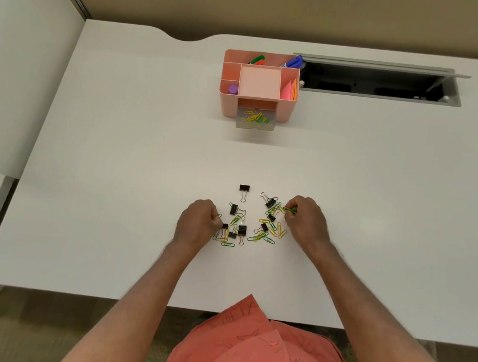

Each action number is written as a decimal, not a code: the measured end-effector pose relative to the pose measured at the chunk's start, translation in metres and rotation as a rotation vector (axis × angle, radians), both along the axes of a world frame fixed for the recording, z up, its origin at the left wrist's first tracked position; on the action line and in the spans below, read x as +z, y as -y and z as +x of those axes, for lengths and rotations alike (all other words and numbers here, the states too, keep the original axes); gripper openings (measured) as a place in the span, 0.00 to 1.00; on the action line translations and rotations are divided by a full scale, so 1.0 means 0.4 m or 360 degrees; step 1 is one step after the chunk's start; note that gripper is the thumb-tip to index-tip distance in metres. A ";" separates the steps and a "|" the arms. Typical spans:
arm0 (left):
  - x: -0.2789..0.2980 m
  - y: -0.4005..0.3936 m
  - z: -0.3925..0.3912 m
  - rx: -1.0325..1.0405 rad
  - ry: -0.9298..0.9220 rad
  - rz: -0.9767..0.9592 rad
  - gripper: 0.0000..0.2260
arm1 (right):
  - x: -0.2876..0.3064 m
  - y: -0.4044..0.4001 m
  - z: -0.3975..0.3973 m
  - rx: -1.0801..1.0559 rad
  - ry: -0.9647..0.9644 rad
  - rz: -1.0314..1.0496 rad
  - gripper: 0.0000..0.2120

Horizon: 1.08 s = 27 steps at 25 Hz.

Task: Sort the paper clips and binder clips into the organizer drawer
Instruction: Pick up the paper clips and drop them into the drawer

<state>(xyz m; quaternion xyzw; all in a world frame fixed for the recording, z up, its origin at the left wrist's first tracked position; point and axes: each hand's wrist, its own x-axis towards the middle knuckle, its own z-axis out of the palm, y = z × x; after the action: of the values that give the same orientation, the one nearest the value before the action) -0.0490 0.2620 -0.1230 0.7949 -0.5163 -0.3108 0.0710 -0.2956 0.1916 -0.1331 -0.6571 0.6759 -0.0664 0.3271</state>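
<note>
**Both hands picking at the clip pile**

Nearest me, my left hand (198,221) is curling its fingers together at the pile's left edge; whether anything is caught I cannot tell. My right hand (305,220) is pinching a green paper clip (290,209), lying roughly crosswise. Binder clips (242,229) are lying between my hands. Well beyond, the organizer drawer (255,119) is standing open, straight ahead.
</note>
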 end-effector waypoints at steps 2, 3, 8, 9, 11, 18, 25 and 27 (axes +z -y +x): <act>0.012 0.000 0.014 0.0252 -0.0248 -0.0045 0.02 | 0.005 0.014 -0.019 -0.0093 0.0166 0.0112 0.04; 0.016 0.003 0.020 0.0307 -0.0343 -0.0065 0.02 | 0.007 0.020 -0.028 -0.0171 0.0272 0.0183 0.04; 0.050 0.070 0.014 0.0237 -0.0531 -0.0178 0.07 | 0.031 0.038 -0.048 -0.0425 0.0746 0.0477 0.10; 0.065 0.096 0.007 0.0216 -0.0537 -0.0223 0.07 | 0.042 0.041 -0.045 -0.0410 0.0763 0.0469 0.10; 0.100 0.171 -0.002 0.0181 -0.0548 -0.0354 0.05 | 0.071 0.055 -0.032 -0.0390 0.0770 0.0428 0.08; 0.175 0.486 0.006 -0.0005 -0.0160 -0.0662 0.06 | 0.164 0.122 0.055 -0.0393 0.0809 0.0257 0.05; 0.126 0.541 0.028 -0.0246 0.0009 -0.0702 0.05 | 0.235 0.315 0.209 -0.0034 0.0285 -0.0449 0.07; 0.119 0.509 0.045 -0.0226 -0.0042 -0.0780 0.06 | 0.229 0.374 0.254 0.0095 0.0104 -0.0616 0.07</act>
<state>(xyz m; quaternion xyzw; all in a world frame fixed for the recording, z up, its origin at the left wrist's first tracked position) -0.0308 0.0584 -0.0753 0.7115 -0.6298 -0.1909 0.2463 -0.1940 0.0420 -0.0417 -0.7250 0.6197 -0.2066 0.2182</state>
